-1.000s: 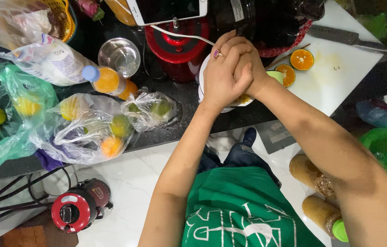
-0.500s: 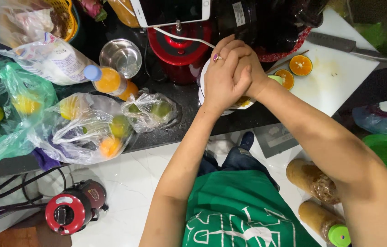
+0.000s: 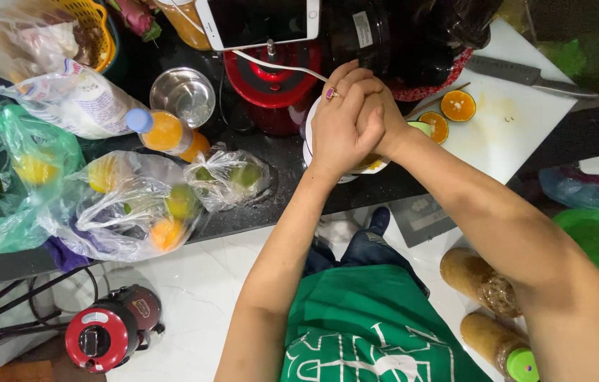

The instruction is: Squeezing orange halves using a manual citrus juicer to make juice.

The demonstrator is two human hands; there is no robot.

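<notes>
White juicer bowl (image 3: 313, 152) near tabletop (image 3: 278, 198) front edge, mostly hidden under both hands. Left hand (image 3: 338, 124) and right hand (image 3: 377, 117) stacked together, pressing down on it; what they squeeze is hidden. Halved oranges (image 3: 458, 105) on white cutting board (image 3: 519, 120) toward right edge, bagged fruit (image 3: 225, 177) left

This is a kitchen, probably a small juice place. On the dark table (image 3: 292, 180) there is a white cutting board (image 3: 526, 120) with halved oranges (image 3: 458, 105) and a knife (image 3: 519, 71), a red juicer (image 3: 271, 85), a steel cup (image 3: 182, 95), and plastic bags of citrus fruit (image 3: 136, 209). Filled bottles (image 3: 480, 279) stand on the floor.
</notes>
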